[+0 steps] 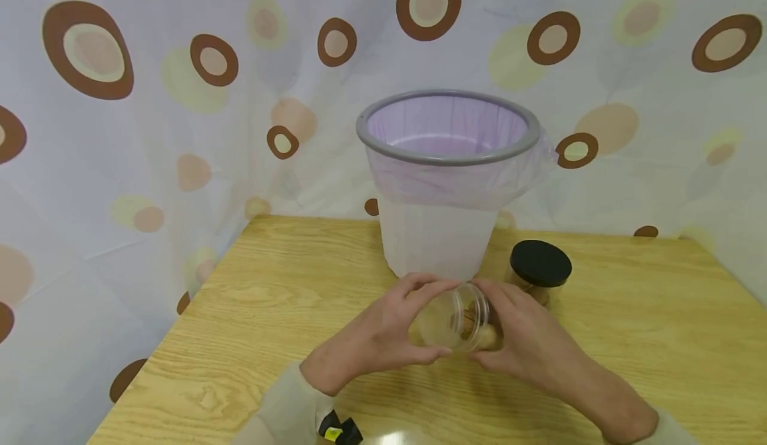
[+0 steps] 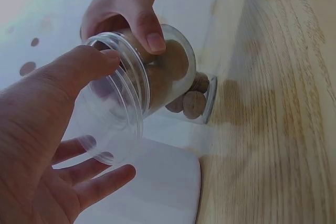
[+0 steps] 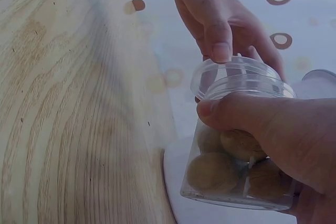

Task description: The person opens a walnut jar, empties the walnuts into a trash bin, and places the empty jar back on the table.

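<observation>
My right hand [image 1: 527,332] grips a clear plastic jar [image 3: 236,195], its thumb across the side just below the threaded mouth. Several brown walnuts [image 3: 212,174] show through the jar wall. My left hand [image 1: 383,328] holds a clear lid [image 2: 113,129] by its edge, thumb on one side and fingertips on the other. The lid sits right at the jar's mouth, tilted against the rim. In the head view the jar lies tipped, its mouth toward the left hand. Behind the right hand stands a second jar with a black lid [image 1: 541,263], also holding walnuts [image 2: 194,103].
A white bin [image 1: 437,235] with a grey rim and a purple liner bag stands at the back of the wooden table [image 1: 287,272], just beyond the hands. A patterned curtain [image 1: 180,132] hangs behind and along the left side. A black strap [image 1: 341,432] shows at the left wrist.
</observation>
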Available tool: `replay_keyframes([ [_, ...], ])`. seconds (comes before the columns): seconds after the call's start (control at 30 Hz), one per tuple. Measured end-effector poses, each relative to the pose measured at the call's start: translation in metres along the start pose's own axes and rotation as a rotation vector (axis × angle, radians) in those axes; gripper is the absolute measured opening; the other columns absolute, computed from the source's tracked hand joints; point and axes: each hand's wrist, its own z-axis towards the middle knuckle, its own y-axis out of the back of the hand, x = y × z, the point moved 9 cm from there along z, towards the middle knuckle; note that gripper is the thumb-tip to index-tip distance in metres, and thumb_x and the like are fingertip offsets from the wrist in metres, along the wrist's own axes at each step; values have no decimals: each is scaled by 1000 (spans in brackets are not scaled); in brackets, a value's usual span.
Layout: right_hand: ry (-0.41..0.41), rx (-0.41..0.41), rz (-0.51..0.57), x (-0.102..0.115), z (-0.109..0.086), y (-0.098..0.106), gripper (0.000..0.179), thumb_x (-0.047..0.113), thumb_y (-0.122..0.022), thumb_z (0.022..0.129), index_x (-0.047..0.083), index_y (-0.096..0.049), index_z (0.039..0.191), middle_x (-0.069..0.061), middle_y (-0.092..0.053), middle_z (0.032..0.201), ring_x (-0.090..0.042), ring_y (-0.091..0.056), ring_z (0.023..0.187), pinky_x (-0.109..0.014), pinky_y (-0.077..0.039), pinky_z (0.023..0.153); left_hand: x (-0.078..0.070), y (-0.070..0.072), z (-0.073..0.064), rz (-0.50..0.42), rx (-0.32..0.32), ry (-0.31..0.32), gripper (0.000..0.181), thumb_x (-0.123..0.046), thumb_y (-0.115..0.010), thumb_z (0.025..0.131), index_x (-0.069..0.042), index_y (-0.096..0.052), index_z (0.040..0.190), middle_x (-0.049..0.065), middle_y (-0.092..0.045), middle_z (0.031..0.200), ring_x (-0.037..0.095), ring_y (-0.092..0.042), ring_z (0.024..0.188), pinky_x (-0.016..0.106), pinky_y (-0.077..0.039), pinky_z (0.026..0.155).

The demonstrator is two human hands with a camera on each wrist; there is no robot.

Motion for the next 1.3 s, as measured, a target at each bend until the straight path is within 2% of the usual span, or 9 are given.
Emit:
replay_keyframes([
  [0.2, -1, -7, -8, -4, -1, 6, 91, 27, -97, 53, 4, -53, 129, -11, -64, 116, -30, -64, 105, -48, -55, 87, 10, 2, -5, 22, 17, 60, 83, -31, -84, 78, -17, -41, 148, 7, -46, 141, 17, -51, 127, 26, -48, 103],
  [0.37, -36, 17, -4, -11, -1, 12, 89, 29, -96, 56, 4, -53, 129, -14, -63, 119, -34, -62, 111, -54, -53, 89, 17, 3, -7, 67, 50, 114, 83, -32, -83, 78, -21, -40, 149, 10, -45, 143, 21, -49, 129, 31, -50, 102],
  [0.63, -32, -7, -24, -16, 1, 25, 90, 29, -96, 55, 2, -53, 129, -14, -62, 120, -34, -59, 114, -52, -53, 89, 26, 3, -13, 140, 73, 117, 80, -33, -84, 76, -17, -47, 145, 9, -47, 135, 20, -51, 121, 30, -52, 95],
  [0.73, -42, -9, -21, -18, 2, 30, 90, 29, -95, 57, 1, -52, 131, -16, -62, 122, -34, -59, 115, -53, -52, 90, 31, -1, -15, 164, 125, 137, 79, -35, -83, 77, -17, -47, 146, 9, -49, 132, 20, -52, 117, 30, -53, 92],
  [0.97, -69, 7, -16, -23, 3, 39, 93, 31, -95, 58, 1, -50, 134, -16, -60, 124, -34, -58, 116, -55, -52, 90, 47, -13, -22, 143, 314, 312, 82, -37, -79, 81, -26, -39, 151, 5, -50, 134, 20, -51, 117, 31, -53, 88],
  [1.17, -81, 4, -13, -26, 5, 46, 94, 29, -95, 57, 1, -49, 134, -16, -60, 123, -33, -59, 111, -54, -53, 87, 53, -19, -28, 160, 391, 370, 78, -42, -77, 83, -23, -41, 150, 5, -51, 134, 21, -52, 118, 35, -53, 93],
  [1.3, -66, -14, -25, -26, 6, 51, 94, 29, -95, 56, 0, -49, 133, -15, -61, 122, -31, -61, 107, -52, -53, 85, 59, -26, -33, 181, 457, 430, 75, -45, -74, 84, -25, -42, 149, 4, -52, 132, 21, -53, 114, 37, -54, 88],
])
